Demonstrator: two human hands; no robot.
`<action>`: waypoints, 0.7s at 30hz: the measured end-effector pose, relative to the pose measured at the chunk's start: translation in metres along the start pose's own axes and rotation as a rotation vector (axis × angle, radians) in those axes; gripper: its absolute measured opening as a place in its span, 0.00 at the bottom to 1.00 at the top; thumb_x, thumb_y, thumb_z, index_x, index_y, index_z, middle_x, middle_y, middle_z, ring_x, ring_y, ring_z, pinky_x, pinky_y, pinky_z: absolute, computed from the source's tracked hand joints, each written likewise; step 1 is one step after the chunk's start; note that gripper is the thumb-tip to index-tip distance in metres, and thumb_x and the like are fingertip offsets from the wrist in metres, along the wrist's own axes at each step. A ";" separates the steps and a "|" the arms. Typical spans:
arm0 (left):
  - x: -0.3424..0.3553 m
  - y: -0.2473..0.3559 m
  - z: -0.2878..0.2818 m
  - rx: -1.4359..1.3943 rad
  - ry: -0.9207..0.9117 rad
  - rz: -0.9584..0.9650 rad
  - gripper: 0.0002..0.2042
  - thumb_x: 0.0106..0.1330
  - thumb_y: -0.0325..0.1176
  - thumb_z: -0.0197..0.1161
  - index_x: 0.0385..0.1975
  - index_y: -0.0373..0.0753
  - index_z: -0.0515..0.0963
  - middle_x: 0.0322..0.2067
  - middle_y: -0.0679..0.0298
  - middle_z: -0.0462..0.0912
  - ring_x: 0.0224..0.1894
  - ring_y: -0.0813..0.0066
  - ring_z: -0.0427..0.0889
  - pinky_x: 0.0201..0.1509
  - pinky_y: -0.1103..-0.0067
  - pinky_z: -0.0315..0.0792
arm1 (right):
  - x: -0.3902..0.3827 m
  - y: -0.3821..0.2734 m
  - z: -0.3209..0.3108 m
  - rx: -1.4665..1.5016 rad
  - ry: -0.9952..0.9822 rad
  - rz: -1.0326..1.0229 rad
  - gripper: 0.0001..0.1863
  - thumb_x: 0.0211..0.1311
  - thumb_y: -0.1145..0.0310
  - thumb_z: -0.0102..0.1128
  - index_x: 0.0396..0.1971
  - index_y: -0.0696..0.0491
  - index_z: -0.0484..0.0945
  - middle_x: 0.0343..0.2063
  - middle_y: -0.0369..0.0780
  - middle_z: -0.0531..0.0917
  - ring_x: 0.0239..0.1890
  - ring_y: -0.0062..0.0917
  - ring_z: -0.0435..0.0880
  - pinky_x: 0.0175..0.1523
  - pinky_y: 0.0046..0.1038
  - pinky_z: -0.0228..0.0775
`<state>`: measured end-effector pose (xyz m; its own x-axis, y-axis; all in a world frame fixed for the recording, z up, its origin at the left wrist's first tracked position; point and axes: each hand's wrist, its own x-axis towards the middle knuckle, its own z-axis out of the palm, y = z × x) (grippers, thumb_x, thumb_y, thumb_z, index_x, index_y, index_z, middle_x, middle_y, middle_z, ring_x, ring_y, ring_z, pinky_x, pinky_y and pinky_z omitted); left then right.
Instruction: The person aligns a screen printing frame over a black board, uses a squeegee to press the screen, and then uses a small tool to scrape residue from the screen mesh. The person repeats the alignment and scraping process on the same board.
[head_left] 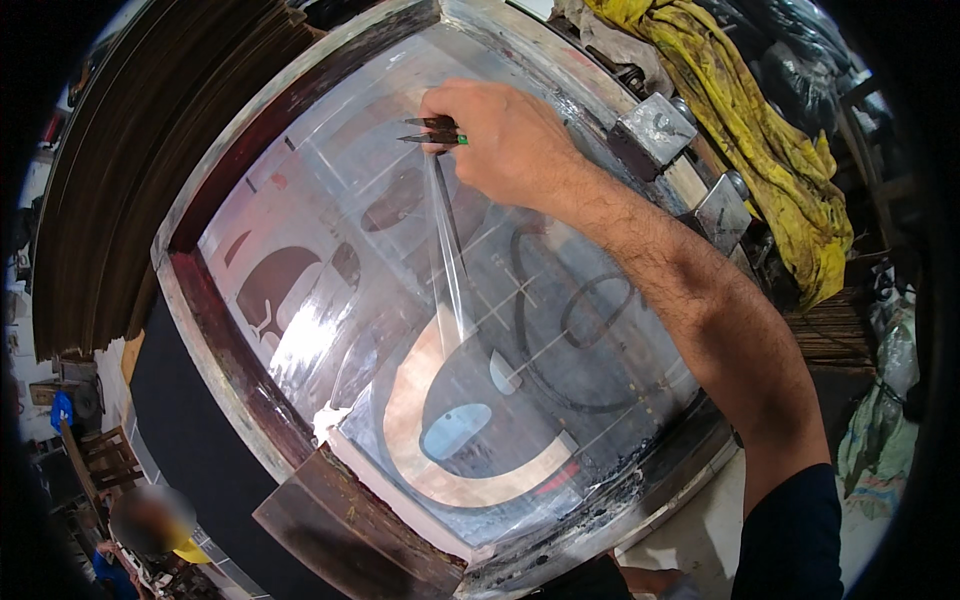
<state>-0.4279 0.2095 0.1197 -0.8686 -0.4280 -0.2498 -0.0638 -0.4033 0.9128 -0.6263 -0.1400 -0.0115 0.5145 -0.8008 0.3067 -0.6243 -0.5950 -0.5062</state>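
My right hand (pixel 505 140) is closed over the far part of a framed printing screen (pixel 640 330). It pinches the top of a clear strip of film or tape (pixel 447 250), which stretches down to the mesh in a narrow, creased band. Also in this hand is a dark tool with two pointed tips (pixel 432 131) and a small green spot; its exact kind I cannot make out. Beneath the mesh show a pale curved band (pixel 405 400), light blue patches (pixel 457 430) and dark shapes. My left hand does not appear.
Metal hinge clamps (pixel 655 132) hold the frame's right side, beside a stained yellow cloth (pixel 740 130). A tall stack of dark sheets (pixel 150 150) stands at left. A brown flat piece (pixel 350 530) lies on the frame's near left corner. Another person (pixel 155 520) is at lower left.
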 end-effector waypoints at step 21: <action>-0.006 0.053 -0.046 -0.002 0.111 0.052 0.20 0.62 0.19 0.59 0.55 0.26 0.83 0.51 0.41 0.84 0.49 0.44 0.87 0.49 0.61 0.82 | 0.006 0.026 -0.008 0.026 0.077 -0.044 0.09 0.58 0.78 0.66 0.40 0.55 0.83 0.37 0.43 0.85 0.45 0.45 0.86 0.48 0.44 0.76</action>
<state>-0.4037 0.1532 0.1547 -0.8107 -0.5355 -0.2366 -0.0191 -0.3797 0.9249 -0.6444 -0.1608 -0.0166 0.4942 -0.7771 0.3896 -0.5859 -0.6289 -0.5112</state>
